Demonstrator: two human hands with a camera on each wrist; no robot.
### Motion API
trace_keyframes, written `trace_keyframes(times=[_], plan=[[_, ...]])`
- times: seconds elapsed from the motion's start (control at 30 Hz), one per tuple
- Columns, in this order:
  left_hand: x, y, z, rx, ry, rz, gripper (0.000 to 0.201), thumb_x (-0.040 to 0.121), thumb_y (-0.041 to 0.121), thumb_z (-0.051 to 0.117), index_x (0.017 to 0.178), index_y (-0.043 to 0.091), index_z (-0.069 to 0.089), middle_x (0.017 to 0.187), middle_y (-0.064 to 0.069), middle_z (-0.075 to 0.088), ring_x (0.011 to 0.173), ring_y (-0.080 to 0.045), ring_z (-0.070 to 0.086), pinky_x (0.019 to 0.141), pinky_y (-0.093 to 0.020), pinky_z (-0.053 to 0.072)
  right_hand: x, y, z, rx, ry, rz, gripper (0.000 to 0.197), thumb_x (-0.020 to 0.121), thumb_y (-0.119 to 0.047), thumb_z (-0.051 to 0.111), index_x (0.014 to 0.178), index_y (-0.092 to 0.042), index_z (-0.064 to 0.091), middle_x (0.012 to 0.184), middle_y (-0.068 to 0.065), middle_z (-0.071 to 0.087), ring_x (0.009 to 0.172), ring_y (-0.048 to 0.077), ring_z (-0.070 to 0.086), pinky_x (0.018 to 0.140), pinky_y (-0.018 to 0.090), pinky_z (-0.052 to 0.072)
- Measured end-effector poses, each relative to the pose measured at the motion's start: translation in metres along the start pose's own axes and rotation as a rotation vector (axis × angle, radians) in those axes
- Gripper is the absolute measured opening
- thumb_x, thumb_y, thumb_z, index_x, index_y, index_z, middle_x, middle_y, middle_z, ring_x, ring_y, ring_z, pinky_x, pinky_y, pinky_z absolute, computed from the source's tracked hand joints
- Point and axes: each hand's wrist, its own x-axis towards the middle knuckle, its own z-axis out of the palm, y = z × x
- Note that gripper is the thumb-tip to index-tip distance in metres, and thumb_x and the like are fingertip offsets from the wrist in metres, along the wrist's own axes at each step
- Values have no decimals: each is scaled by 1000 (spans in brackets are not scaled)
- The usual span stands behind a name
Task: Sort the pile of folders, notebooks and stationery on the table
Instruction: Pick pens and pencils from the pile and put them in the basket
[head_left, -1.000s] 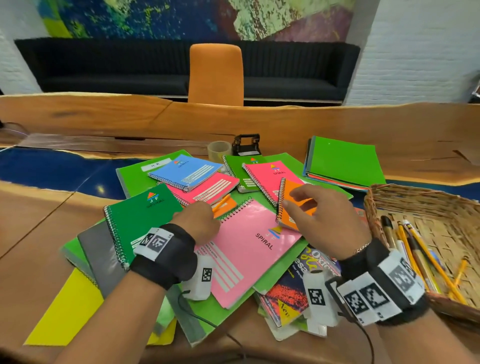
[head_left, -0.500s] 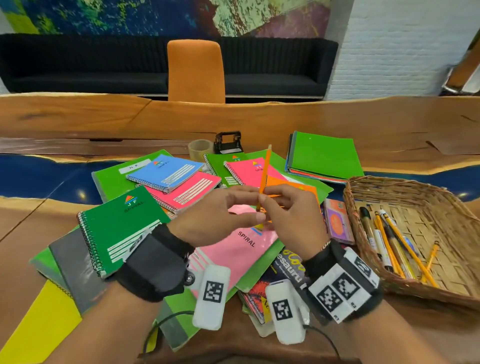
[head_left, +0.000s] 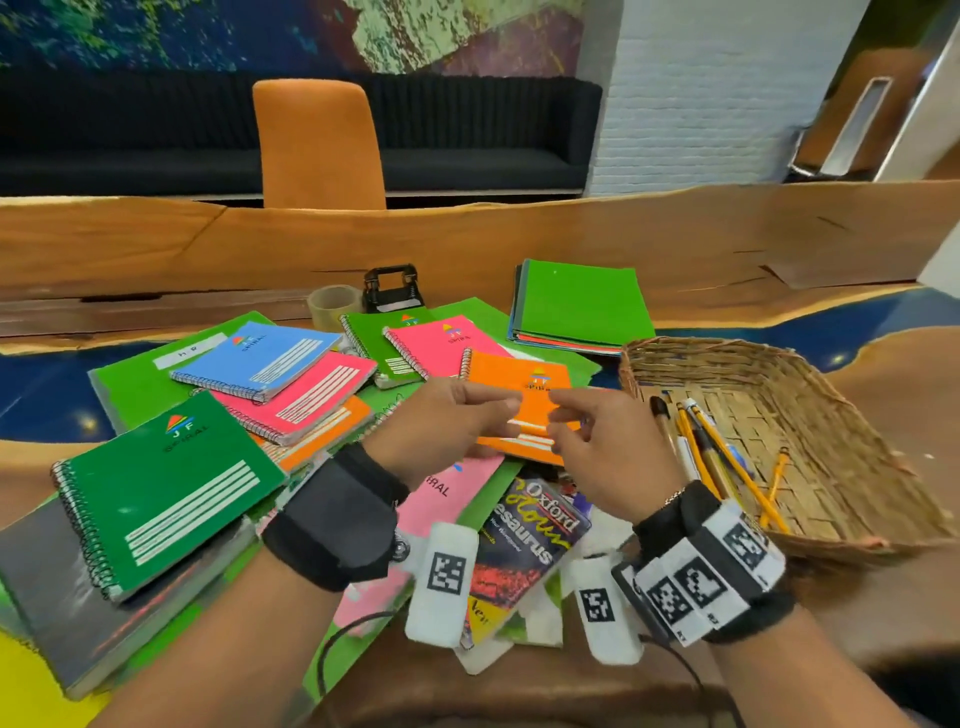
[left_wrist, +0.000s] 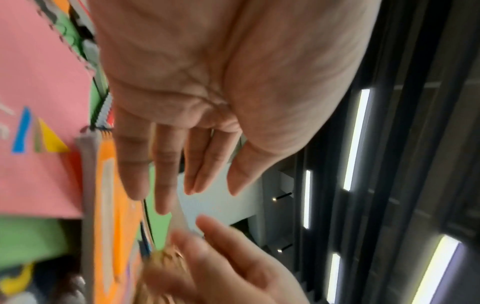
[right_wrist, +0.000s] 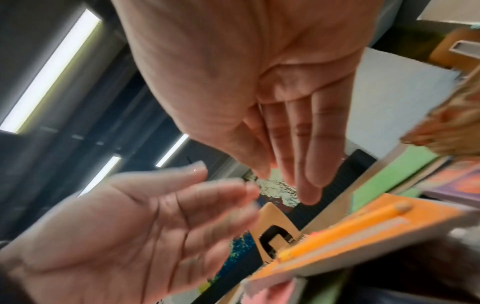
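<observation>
Now both hands, left hand (head_left: 441, 426) and right hand (head_left: 608, 457), seemingly empty, fingers loose above orange notebook (head_left: 519, 384)

We see an orange notebook (head_left: 519, 402) at centre frame, a dark green notebook (head_left: 161, 488) lower left, a tan woven basket (head_left: 810, 415) right, yellow pencils (head_left: 727, 457) inside.

Across my table (head_left: 519, 244) of live-edge wood with blue resin stood an orange chair (head_left: 318, 145) before a long black sofa (head_left: 467, 130). A colourful mural (head_left: 260, 31) filled the upper left; white brick wall (head_left: 717, 88) rose at upper right.
</observation>
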Motion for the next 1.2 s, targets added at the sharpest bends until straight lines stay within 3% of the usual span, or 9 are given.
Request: trace_keyframes(times=[0.17,0.3,0.5,0.83,0.9,0.97,1.03,1.13,1.2], plan=[[14,-4,-23,178,143,-21,22,95,21,62,112,10,71,111,-4,72,86,-11,70,62,-20,55,-3,21,-22,-8,77,52,23,89,-14,64,110,-14,73,92,0,72,80,14,66,80,34,54],[20,-5,-24,281,164,8,23,94,30,63,111,18,73,101,-1,75,92,-15,72,77,-31,54,1,27,-34,39,160,81,17,87,-16,66,102,-16,74,78,-1,72,73,16,70,74,41,57],[21,-8,-15,342,107,61,24,96,28,60,114,16,72,108,4,72,87,-6,70,58,-14,48,0,23,-29,53,173,59,18,88,-23,69,103,-15,75,82,-1,72,76,13,68,75,42,58],[24,-8,-17,359,80,57,24,95,33,61,111,21,73,101,0,75,92,-14,70,77,-32,55,-2,24,-23,46,143,50,22,88,-26,70,106,-14,74,97,-1,72,82,10,67,75,43,59],[27,2,-14,381,77,72,23,94,33,62,110,21,73,97,-2,75,93,-18,71,77,-33,54,1,20,-25,59,138,59,22,89,-27,69,106,-15,74,90,-2,72,81,11,67,75,42,58],[36,19,-9,430,71,129,22,93,32,64,109,20,73,94,-1,75,91,-16,71,68,-27,51,7,13,-28,43,148,51,20,88,-29,70,103,-17,74,83,-3,70,79,12,66,76,38,57],[52,42,0,546,72,209,18,93,32,65,106,21,71,92,4,72,86,-10,68,63,-21,47,19,5,-32,34,169,45,18,87,-33,71,98,-19,75,77,-5,69,75,11,65,73,34,55],[102,70,15,817,108,338,19,92,29,64,106,21,74,102,2,73,95,-14,66,81,-24,51,45,-1,-33,32,176,84,20,86,-37,71,96,-20,75,72,-7,66,67,9,61,62,25,44],[139,78,23,1078,141,367,22,88,24,62,107,22,74,108,-1,72,100,-22,67,86,-31,53,59,0,-33,-10,160,98,23,87,-38,69,96,-18,76,75,-6,67,68,8,60,61,23,40]])
